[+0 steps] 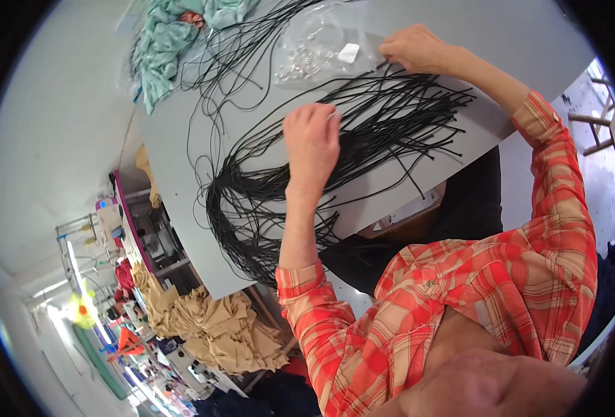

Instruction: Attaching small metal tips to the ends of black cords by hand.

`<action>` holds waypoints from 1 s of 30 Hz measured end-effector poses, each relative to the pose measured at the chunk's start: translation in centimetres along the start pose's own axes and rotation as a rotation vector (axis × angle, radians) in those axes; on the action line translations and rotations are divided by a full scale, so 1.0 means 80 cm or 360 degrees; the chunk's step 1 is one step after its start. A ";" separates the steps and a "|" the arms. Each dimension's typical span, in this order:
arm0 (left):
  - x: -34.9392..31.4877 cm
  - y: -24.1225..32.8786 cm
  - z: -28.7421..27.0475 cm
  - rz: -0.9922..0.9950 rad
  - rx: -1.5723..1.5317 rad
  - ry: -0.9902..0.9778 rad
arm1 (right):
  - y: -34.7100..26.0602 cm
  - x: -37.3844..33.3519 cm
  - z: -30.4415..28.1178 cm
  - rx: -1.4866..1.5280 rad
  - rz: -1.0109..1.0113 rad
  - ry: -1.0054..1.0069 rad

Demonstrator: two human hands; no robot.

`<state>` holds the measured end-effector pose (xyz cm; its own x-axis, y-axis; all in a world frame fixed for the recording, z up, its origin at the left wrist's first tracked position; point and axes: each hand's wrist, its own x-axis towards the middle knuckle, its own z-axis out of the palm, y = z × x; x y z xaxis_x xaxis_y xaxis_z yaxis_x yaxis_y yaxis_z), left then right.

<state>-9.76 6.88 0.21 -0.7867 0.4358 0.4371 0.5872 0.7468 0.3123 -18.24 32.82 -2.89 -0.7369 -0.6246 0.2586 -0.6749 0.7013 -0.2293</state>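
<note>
One mint-green cloth heap [165, 52] lies far left on one grey surface [522, 42]. Black cords [377, 139], too many to count, spread across its middle. One left hand [312, 142] curls above them; whether its grip pinches anything, I cannot tell. Beyond lies one clear bag [325, 48] of small metal pieces. Just right of it, one right hand [416, 48] bends its fingers, grip likewise unclear.

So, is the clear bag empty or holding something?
Holding something: small shiny pieces and a white piece show through the clear bag.
</note>
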 end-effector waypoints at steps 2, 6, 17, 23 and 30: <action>0.001 0.021 0.001 -0.0083 -0.0157 0.0043 | -0.011 -0.006 -0.019 0.0002 0.0022 -0.0067; 0.015 0.062 0.010 0.0010 -0.0372 0.0123 | -0.083 -0.019 -0.062 0.0205 -0.0177 0.0168; -0.035 0.061 -0.031 -0.0886 -0.1412 0.0349 | -0.020 0.070 -0.017 0.0524 -0.0056 0.0363; -0.053 0.043 -0.067 -0.1126 -0.2066 0.0973 | -0.025 0.157 0.033 0.0205 0.0097 -0.0035; -0.059 0.023 -0.114 -0.1054 -0.1869 0.1195 | -0.030 0.169 0.069 0.0270 0.0022 -0.0099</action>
<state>-3.21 1.56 6.41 -0.8960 -0.4164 0.1543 0.2805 -0.2613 0.9236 -26.81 20.75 -4.03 -0.7436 -0.6389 0.1970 -0.6575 0.6454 -0.3889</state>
